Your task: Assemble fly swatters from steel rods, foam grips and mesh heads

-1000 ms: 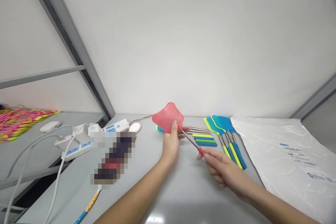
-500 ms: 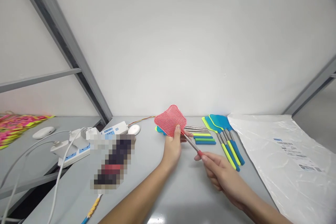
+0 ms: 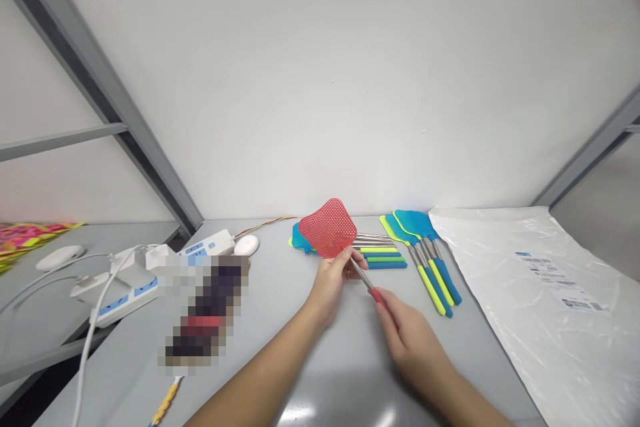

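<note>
A red fly swatter [image 3: 330, 228] with a perforated head and a metal rod is held up over the table, its head pointing away to the upper left. Close below the head, my left hand [image 3: 334, 280] is closed around the neck of the rod. My right hand [image 3: 407, 333] wraps the red handle at the near end; most of the handle is hidden in the palm. Behind the red head lie blue and yellow-green swatter heads [image 3: 301, 238]. Beside them are several metal rods [image 3: 374, 240] and coloured handles [image 3: 383, 258].
Several blue and yellow-green swatters [image 3: 423, 247] lie fanned at the right, beside a white plastic bag [image 3: 540, 287]. At the left are power strips [image 3: 207, 247] with cables, a white round device [image 3: 246, 245] and a blurred-out object [image 3: 207, 313]. A wall stands behind.
My right hand has moved further over the red handle and now wraps it instead of pinching its end. The swatter head has turned slightly. The view has shifted a little.
</note>
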A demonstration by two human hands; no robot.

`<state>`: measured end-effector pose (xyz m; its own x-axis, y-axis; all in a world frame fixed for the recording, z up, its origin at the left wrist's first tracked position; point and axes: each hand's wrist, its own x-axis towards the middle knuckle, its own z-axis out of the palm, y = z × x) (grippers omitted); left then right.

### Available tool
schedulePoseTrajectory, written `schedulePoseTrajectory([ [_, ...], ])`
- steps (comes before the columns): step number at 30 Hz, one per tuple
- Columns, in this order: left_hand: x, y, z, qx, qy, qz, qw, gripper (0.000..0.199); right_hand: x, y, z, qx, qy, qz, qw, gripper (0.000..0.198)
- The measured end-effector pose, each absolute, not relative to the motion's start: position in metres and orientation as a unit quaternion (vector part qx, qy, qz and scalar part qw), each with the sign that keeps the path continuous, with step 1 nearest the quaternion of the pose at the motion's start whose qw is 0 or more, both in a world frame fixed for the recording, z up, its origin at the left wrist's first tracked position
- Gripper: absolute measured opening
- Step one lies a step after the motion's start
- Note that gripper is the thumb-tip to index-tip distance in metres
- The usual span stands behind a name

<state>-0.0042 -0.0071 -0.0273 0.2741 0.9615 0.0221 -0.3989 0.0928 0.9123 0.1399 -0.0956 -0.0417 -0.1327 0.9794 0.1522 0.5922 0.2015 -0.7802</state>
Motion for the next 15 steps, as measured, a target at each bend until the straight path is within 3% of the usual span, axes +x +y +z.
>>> schedulePoseTrajectory([
  [7, -0.002, -0.007, -0.037, 0.451, 0.325, 0.464, 0.690, 0.039, 0.137, -0.096, -0.046, -0.601, -0.713, 0.248, 0.262, 0.030],
  [15, 0.002, -0.003, -0.041, 0.348, 0.385, 0.534, 0.667, 0.041, 0.135, -0.098, -0.046, -0.612, -0.722, 0.234, 0.224, 0.033],
])
